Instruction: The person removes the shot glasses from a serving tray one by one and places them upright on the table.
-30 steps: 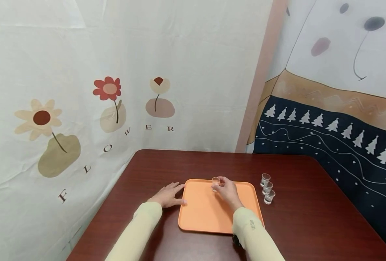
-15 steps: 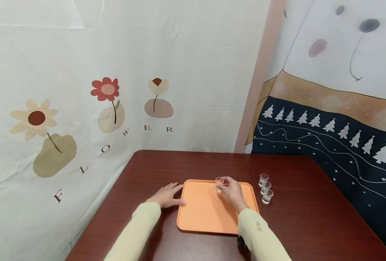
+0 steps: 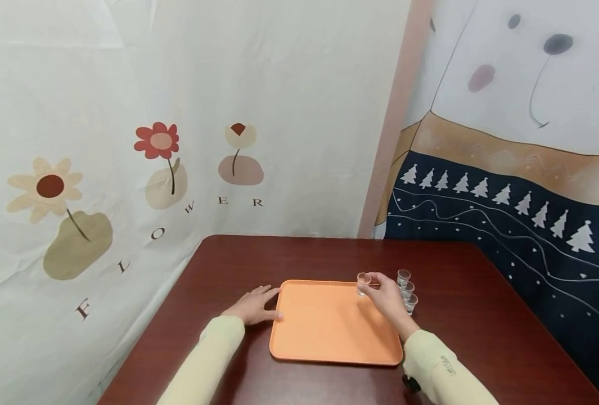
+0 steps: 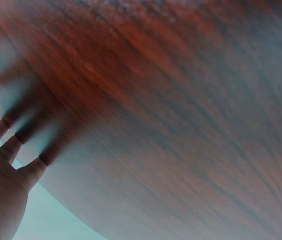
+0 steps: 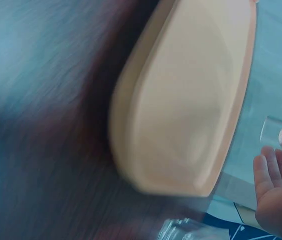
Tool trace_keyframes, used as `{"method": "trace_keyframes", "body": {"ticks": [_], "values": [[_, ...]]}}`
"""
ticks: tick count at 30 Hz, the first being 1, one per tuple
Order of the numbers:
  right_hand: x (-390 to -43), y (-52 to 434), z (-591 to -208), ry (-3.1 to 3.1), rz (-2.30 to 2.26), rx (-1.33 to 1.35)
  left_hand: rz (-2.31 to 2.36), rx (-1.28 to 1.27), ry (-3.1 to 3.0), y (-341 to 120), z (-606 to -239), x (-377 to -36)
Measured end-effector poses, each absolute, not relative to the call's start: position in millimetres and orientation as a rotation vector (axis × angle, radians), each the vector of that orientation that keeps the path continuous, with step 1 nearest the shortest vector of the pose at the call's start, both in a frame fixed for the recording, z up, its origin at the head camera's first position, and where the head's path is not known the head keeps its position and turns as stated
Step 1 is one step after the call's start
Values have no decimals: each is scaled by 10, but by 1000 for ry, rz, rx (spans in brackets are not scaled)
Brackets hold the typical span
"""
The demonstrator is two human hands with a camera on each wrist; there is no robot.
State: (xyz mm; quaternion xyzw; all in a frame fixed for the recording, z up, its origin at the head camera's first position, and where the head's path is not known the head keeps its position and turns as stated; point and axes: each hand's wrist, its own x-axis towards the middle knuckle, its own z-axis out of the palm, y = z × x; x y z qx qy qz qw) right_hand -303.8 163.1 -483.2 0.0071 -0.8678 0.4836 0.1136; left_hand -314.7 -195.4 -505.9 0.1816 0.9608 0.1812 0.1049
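Note:
My right hand [image 3: 386,293] pinches a small clear shot glass [image 3: 363,283] over the back right part of an orange tray [image 3: 329,323]. In the right wrist view the same shot glass [image 5: 275,134] stands out beyond the fingertips of the right hand [image 5: 278,187]. At the tray's left side, my left hand [image 3: 251,305] lies with fingers spread, fingertips and thumb at the rim. The left wrist view catches only part of that left hand [image 4: 6,175], its fingertips on the table.
Several clear shot glasses [image 3: 410,304] stand in a row right of the tray, partly behind my right hand. The dark red wooden table [image 3: 279,256] meets printed cloth hangings [image 3: 319,169] at its back and left.
My right hand has moved right across the tray with the shot glass, toward the row of glasses. The left hand stays at the tray's rim. The head view has turned slightly right.

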Motion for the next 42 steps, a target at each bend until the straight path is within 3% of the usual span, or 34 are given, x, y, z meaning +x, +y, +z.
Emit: {"method": "trace_keyframes", "body": {"ticks": [24, 42], "values": [[-2416, 2637, -4848, -2689, 1269, -109, 535, 525, 2840, -2001, -4997, -3112], [-2347, 2793, -5089, -2758, 1274, -24, 545, 536, 2832, -1914, -5024, -3109]]}}
